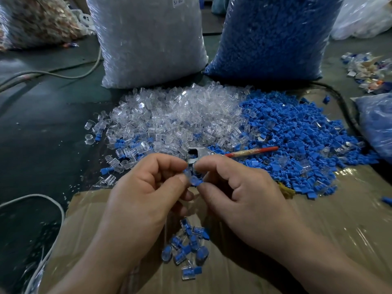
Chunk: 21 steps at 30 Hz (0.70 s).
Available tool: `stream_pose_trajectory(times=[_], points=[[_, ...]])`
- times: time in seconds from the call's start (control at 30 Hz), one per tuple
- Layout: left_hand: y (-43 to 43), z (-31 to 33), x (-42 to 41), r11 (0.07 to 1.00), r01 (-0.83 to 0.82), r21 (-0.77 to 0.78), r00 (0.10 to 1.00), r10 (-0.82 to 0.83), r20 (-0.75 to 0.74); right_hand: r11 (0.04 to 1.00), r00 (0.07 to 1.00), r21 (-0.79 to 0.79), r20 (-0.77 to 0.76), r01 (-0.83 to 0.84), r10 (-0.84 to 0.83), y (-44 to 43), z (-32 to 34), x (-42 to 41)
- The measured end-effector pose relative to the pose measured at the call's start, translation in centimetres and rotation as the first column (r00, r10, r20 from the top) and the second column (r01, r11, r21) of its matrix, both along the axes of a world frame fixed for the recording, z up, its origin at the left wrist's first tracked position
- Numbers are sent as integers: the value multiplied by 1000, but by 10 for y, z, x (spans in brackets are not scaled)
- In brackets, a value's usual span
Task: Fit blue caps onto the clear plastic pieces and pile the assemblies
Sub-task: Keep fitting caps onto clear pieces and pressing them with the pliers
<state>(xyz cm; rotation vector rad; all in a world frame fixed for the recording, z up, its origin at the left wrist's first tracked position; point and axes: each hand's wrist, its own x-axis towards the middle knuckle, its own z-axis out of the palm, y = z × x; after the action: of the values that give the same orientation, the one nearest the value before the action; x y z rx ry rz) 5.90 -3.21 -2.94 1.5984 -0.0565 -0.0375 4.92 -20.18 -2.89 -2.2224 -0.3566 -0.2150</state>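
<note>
As both hands meet low in front of me, I see each grip closed tight: the left hand (144, 194) and right hand (239, 192) both pinch one blue-capped clear piece (194, 179) between thumb and forefinger. Wrists angle inward, the remaining fingers curled loosely, and the pile of assemblies (186, 249) lies on the cardboard (89, 219) just beneath them.

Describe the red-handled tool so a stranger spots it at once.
Find the tall clear sack of blue caps at the back. Below it, where the heap of clear plastic pieces meets the heap of blue caps, a metal-headed tool with a red handle lies along their near edge. It alone is long and red.
</note>
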Motion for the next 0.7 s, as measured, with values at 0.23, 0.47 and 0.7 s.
stream_pose_trajectory(times=[0.23, 0.47, 0.7], points=[[2, -5, -4, 951, -67, 301, 973, -4, 230, 709, 857, 678, -469, 194, 214, -3, 10, 5], [-1, -3, -6, 981, -50, 189, 978, 10, 206, 265, 733, 894, -448, 362, 512, -6, 13, 13], [0, -6, -4, 996, -38, 79, 989, 27, 146, 207, 706, 902, -427, 380, 565, -8, 12, 13]])
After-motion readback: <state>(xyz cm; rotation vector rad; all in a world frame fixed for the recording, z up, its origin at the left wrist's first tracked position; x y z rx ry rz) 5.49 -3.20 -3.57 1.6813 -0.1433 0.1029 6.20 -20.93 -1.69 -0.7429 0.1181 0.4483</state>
